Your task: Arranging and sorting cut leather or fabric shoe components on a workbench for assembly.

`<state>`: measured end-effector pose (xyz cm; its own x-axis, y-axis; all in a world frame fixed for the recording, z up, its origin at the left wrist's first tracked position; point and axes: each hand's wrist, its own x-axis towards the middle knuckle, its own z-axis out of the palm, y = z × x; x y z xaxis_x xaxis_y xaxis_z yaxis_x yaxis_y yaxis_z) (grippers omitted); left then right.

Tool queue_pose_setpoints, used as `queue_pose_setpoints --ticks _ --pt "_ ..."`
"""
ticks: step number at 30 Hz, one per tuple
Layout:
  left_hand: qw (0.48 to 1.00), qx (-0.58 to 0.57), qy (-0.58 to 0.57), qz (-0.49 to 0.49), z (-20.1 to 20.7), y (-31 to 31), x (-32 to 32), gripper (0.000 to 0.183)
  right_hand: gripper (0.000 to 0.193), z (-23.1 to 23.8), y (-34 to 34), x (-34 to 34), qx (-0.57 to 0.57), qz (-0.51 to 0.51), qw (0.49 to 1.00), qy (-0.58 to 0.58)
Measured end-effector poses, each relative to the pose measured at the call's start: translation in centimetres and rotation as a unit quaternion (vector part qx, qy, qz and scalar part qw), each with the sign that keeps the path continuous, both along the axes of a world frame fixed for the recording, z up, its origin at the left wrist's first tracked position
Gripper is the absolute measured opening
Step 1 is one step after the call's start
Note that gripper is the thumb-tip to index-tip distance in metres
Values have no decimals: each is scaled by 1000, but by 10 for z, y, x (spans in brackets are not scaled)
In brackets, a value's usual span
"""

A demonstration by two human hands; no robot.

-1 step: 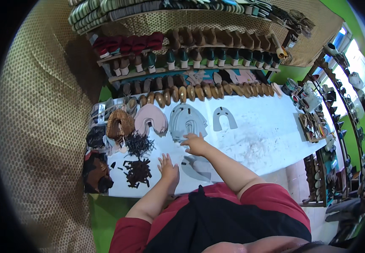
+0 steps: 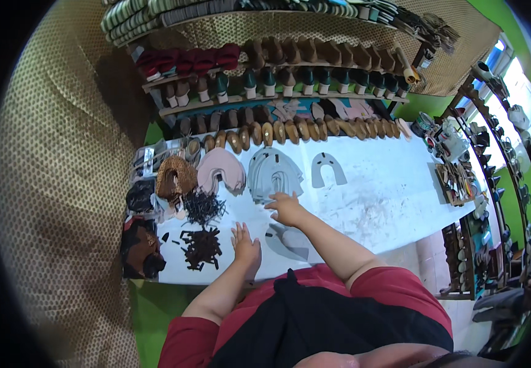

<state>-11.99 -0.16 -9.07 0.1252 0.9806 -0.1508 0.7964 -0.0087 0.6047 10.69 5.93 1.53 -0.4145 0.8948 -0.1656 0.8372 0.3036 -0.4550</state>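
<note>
Here, at a white-covered worktable point(image 2: 394, 165), my right hand point(image 2: 286, 210) reaches the near edge of a stack of grey arch-shaped pieces point(image 2: 262, 173), its fingers extended and apart. The palm is turned away and hidden from view, so I cannot tell whether the fingertips press on the stack or hover just over it. My left hand point(image 2: 246, 247) is spread palm down over the table, fingers separated and holding nothing visible; contact with the cloth is hard to judge.

Between my hands and nearer my body, a loose grey piece point(image 2: 292, 238) is partly covered by my right forearm, its full outline lost. To the right of the stack, a single grey arch point(image 2: 328, 158) lies in plain view, small dark marks on it too tiny to identify.

Left of the stack sit pink arches point(image 2: 230, 167); dark brown strips point(image 2: 202, 249) lie heaped beside my left hand, individual pieces merging. Behind, a shelf of folded striped material point(image 2: 198, 15) is cut off by the upper edge.
</note>
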Motion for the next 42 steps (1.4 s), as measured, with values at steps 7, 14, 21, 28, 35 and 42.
queue_pose_setpoints --ticks 7,14,21,28,35,42 --pt "970 22 124 -208 30 -38 -21 82 38 -48 -64 1 -1 -103 987 -125" --pt "912 0 173 -371 30 -34 -14 80 67 -89 -102 -1 91 -63 988 -111" --pt "928 27 147 -341 29 -31 -42 77 81 -96 -102 2 67 -112 984 -122" --pt "958 202 163 -122 38 -34 -140 76 83 -85 -92 -26 45 -132 982 -126" --pt "950 175 233 111 20 -38 -255 85 60 -73 -63 -120 62 -37 995 -70" --pt "968 129 199 80 16 -36 -278 86 25 -72 -69 -215 146 106 983 45"
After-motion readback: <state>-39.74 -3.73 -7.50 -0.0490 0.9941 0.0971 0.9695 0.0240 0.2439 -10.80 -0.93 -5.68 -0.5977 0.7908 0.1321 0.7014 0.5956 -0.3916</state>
